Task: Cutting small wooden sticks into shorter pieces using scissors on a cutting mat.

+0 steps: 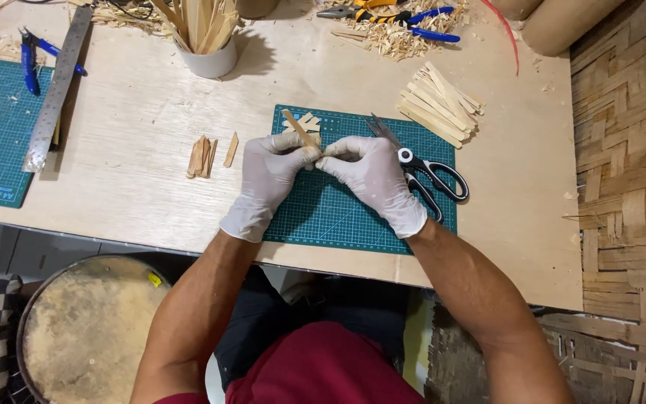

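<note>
Over the gridded green cutting mat (pixel 338 217), I noted my white-gloved left hand (pixel 269 176) and right hand (pixel 371 176) pinching one flat wooden stick (pixel 298 127), steel scissors (pixel 420 164) alongside.

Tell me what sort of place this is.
Probably a small craft workbench for wood-strip work: a green cutting mat, scissors, a pile of wooden sticks and shavings on a plywood table.

We see a thin pale wooden stick (pixel 297 127) | tilted, upper end pointing up-left | lower end pinched between our white-gloved left hand (pixel 268 173) and right hand (pixel 371 173) | above green cutting mat (pixel 338 217)
</note>
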